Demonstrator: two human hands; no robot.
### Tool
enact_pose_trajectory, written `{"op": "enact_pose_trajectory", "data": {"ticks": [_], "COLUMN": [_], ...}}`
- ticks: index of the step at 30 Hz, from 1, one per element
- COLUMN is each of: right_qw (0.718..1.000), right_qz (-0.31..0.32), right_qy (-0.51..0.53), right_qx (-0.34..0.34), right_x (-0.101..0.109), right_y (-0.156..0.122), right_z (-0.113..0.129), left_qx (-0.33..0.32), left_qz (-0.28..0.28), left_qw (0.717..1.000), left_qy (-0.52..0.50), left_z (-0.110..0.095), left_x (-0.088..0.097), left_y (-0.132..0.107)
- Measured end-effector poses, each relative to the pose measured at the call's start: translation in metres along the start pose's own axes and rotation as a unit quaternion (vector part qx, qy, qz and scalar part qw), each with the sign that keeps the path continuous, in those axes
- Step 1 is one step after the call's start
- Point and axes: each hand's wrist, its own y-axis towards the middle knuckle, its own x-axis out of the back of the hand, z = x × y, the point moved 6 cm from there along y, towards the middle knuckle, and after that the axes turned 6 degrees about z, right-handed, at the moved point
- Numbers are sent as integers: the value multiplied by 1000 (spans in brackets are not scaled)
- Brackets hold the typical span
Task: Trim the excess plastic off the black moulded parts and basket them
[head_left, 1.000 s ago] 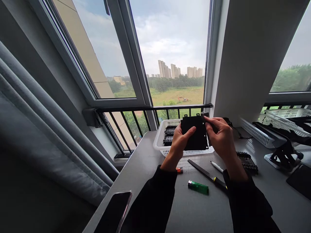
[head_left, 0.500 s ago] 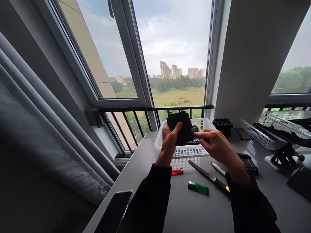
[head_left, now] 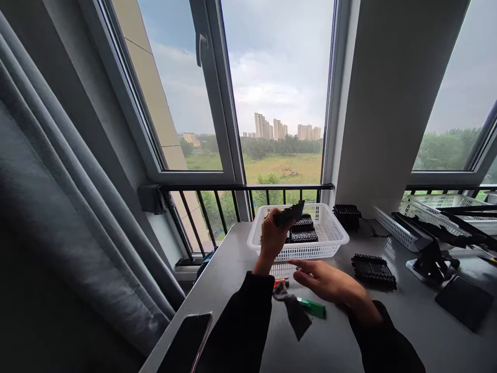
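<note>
My left hand (head_left: 273, 235) is closed round a black plastic part (head_left: 289, 213) with a toothed edge, tilted above the white basket (head_left: 310, 252). More black toothed parts (head_left: 304, 235) lie inside that basket. Low over the table, my right hand (head_left: 326, 280) is open, its index finger stretched to the left. Just left of and below its fingers is a dark grey piece of cloth (head_left: 297, 313), blurred, overlapping the green lighter (head_left: 313, 308); whether it rests on the table I cannot tell. The orange lighter (head_left: 281, 283) shows partly beside it.
A phone (head_left: 186, 339) lies at the table's left edge. To the right are a black toothed part (head_left: 374, 270), a stack of similar parts (head_left: 347, 215), a dark stand (head_left: 430, 259) and a black flat pad (head_left: 464, 301). More white baskets stand far right.
My right hand has moved down and left, away from the black part, and now covers where the knife and pen lay. The dark cloth has appeared over the table. My left hand has tilted the part.
</note>
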Motion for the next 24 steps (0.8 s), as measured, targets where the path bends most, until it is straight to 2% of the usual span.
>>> {"op": "enact_pose_trajectory", "data": {"ticks": [3, 4, 6, 9, 13, 15, 17, 19, 20, 22, 23, 24], "right_qw": [989, 972, 918, 847, 795, 799, 830, 857, 863, 862, 860, 859], "right_qz": [-79, -116, -147, -148, -169, -154, -132, -123, -125, -140, -154, -171], "right_qy": [122, 203, 368, 511, 582, 580, 542, 499, 489, 486, 485, 483], "right_qx": [0, -17, -25, -2, -12, -31, -31, -24, -23, -24, -23, -22], "right_x": [-7, -6, -7, -7, -11, -21, -31, -39, -42, -47, -48, -48], "right_y": [-3, -6, -12, -22, -34, -35, -33, -32, -32, -33, -34, -35], "right_z": [-34, -50, -72, -81, -83, -84, -87, -93, -97, -108, -112, -116], "left_qx": [-86, -122, -185, -232, -274, -302, -316, -303, -281, -202, -142, -71], "left_qz": [77, 101, 137, 164, 169, 186, 207, 215, 209, 188, 181, 193], "left_qw": [992, 985, 967, 939, 903, 881, 862, 865, 879, 933, 961, 976], "left_qy": [44, 62, 110, 194, 285, 314, 337, 338, 322, 231, 153, 64], "left_z": [-12, -16, -23, -22, -12, -7, 0, 9, 15, 30, 41, 54], "left_x": [-12, -17, -27, -35, -30, -27, -24, -21, -18, -9, -6, -6], "left_y": [-15, -22, -38, -63, -88, -100, -110, -117, -118, -117, -116, -116]}}
